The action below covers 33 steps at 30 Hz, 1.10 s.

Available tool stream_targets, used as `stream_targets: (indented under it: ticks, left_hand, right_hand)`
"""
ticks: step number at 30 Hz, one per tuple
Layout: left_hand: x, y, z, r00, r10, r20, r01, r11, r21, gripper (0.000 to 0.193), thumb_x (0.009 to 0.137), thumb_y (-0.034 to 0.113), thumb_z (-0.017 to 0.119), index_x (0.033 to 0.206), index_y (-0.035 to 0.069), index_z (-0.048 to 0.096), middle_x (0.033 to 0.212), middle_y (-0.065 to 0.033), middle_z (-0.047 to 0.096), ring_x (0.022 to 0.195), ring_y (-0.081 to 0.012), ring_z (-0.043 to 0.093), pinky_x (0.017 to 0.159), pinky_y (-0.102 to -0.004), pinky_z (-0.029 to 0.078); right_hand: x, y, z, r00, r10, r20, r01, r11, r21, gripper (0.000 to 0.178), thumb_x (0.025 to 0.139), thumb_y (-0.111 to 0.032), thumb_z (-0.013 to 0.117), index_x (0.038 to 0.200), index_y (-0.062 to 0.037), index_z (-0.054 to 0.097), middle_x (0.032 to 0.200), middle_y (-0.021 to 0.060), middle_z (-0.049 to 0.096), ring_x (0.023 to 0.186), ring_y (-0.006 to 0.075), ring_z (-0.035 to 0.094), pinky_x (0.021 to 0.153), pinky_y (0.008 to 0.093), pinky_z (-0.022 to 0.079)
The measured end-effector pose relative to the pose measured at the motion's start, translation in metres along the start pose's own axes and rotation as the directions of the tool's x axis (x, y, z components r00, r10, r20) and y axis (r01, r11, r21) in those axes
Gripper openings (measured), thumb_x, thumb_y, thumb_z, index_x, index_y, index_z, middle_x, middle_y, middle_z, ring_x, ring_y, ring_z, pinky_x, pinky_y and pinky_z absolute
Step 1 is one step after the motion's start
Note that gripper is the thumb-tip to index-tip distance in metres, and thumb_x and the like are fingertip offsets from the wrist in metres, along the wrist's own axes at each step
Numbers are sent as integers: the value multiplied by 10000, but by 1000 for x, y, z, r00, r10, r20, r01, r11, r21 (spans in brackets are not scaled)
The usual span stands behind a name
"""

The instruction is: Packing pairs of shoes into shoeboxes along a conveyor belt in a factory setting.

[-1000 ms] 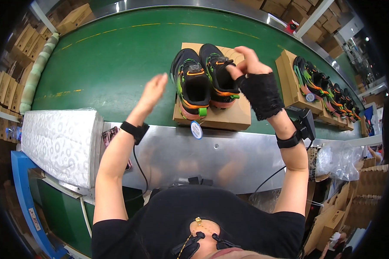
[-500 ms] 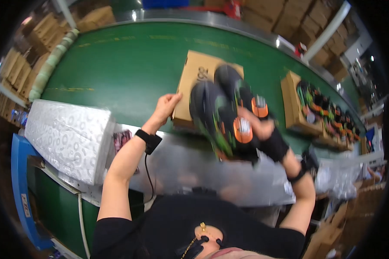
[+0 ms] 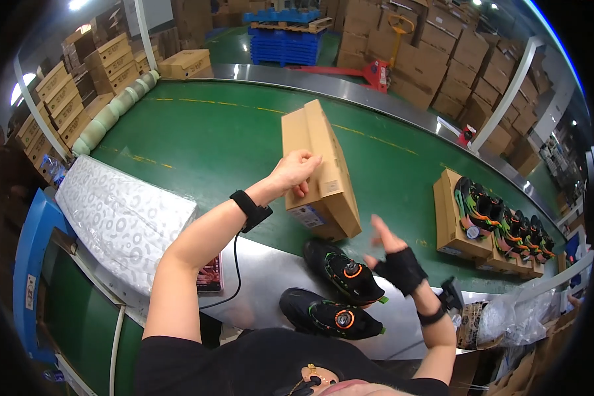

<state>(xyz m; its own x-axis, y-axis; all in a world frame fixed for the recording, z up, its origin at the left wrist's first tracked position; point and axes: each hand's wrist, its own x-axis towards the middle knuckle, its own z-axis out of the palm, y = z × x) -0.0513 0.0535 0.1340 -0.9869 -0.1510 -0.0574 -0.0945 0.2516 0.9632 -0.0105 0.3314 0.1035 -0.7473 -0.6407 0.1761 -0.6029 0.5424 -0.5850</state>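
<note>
A brown cardboard shoebox (image 3: 318, 142) stands tilted over the green belt, one narrow end facing me. My left hand (image 3: 296, 171) pinches the box at its upper left edge, fingers curled. Right of the box, my right hand (image 3: 393, 254) hangs above the metal edge with fingers apart and nothing in it; it wears a black fingerless glove. Two black sneakers with orange dials and green trim lie close to my body on the metal surface: the farther sneaker (image 3: 333, 267) just below the box, the nearer sneaker (image 3: 323, 315) beside it.
Open boxes (image 3: 450, 231) with more sneakers line the belt's right side. Patterned wrapping paper (image 3: 122, 221) lies in a stack at left, with a blue frame (image 3: 30, 284) beside it. Clear plastic bags (image 3: 515, 320) are at lower right. A cable runs from my left wrist.
My right hand has let go of the sneakers, which now rest on the metal surface. The shoebox has been tipped up with my left hand on it. The view has shifted upward.
</note>
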Motion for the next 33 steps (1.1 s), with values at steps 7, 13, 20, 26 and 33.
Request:
stream_targets:
  ticks: [7, 13, 20, 26, 33]
  left_hand:
    - [19, -43, 6, 790, 606, -94, -544, 764, 347, 375, 851, 243, 440, 1135, 14, 526, 528, -4, 482, 448, -92, 464, 455, -229, 419]
    - [-14, -78, -30, 824, 457, -334, -63, 661, 748, 521, 800, 395, 502, 1062, -55, 515, 800, -216, 602, 783, -280, 600, 735, -353, 465]
    - [-45, -174, -70, 909, 159, -384, -9, 931, 365, 508, 791, 394, 552, 1036, -50, 519, 708, -184, 597, 671, -293, 595, 606, -369, 463]
    - [-158, -161, -56, 866, 239, -438, 234, 582, 779, 641, 693, 446, 640, 1099, -25, 487, 1083, -227, 426, 1005, -355, 414, 821, -442, 362]
    - [-219, -178, -65, 858, -133, -496, 460, 627, 628, 860, 599, 335, 705, 1273, 1, 288, 1219, -258, 263, 1079, -444, 323, 904, -461, 323]
  right_hand:
    - [87, 5, 81, 899, -115, -422, 172, 980, 99, 781, 588, -62, 623, 1272, -8, 251, 1193, 233, 398, 1123, 355, 405, 940, 379, 347]
    - [89, 8, 56, 699, 110, -706, 44, 980, 196, 555, 610, -37, 558, 1143, 2, 407, 939, 190, 552, 880, 318, 555, 781, 345, 447]
    - [15, 100, 10, 856, 476, -200, 215, 23, 976, 312, 719, -129, 530, 1023, -72, 491, 1045, 101, 540, 987, 268, 522, 788, 556, 420]
    - [-3, 83, -4, 791, 536, -294, 161, 281, 946, 388, 729, -65, 528, 1101, -62, 415, 1030, 112, 514, 964, 261, 530, 729, 528, 480]
    - [4, 64, 1, 804, 537, -254, 132, 256, 958, 455, 713, -36, 527, 1137, -56, 362, 1012, 105, 501, 948, 247, 530, 730, 525, 484]
